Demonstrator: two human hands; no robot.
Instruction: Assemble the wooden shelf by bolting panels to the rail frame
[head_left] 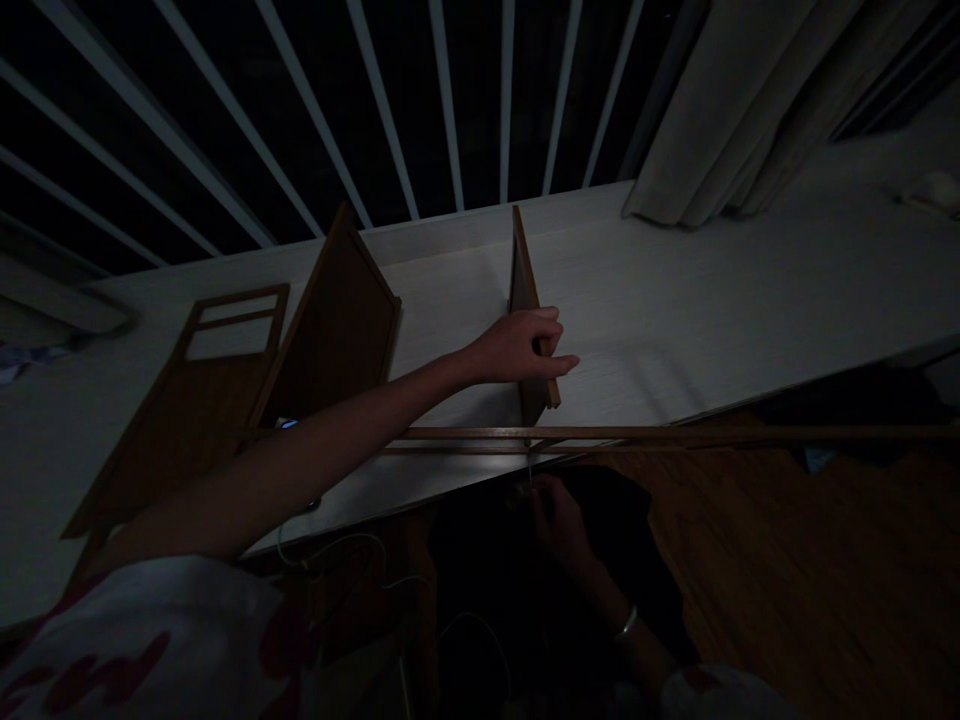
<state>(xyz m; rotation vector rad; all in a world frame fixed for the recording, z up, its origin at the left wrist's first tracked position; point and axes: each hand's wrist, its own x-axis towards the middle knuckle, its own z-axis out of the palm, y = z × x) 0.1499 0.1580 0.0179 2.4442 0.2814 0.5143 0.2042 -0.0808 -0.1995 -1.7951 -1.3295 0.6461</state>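
My left hand [525, 348] reaches across a long white table [712, 300] and grips an upright brown wooden panel [523, 262] that stands on edge. A long thin wooden board [675, 436] lies along the table's near edge, crossing the foot of that panel. My right hand [556, 520] is below the board in deep shadow, fingers closed round a small thin tool whose tip points up at the board; what it is I cannot make out. A bracelet [627, 622] sits on that wrist.
A second wooden panel [334, 320] leans upright to the left. A framed wooden side piece [187, 400] lies flat further left. White railing bars [375, 110] stand behind the table, a curtain [720, 110] hangs at the right, and wooden floor [787, 580] lies below.
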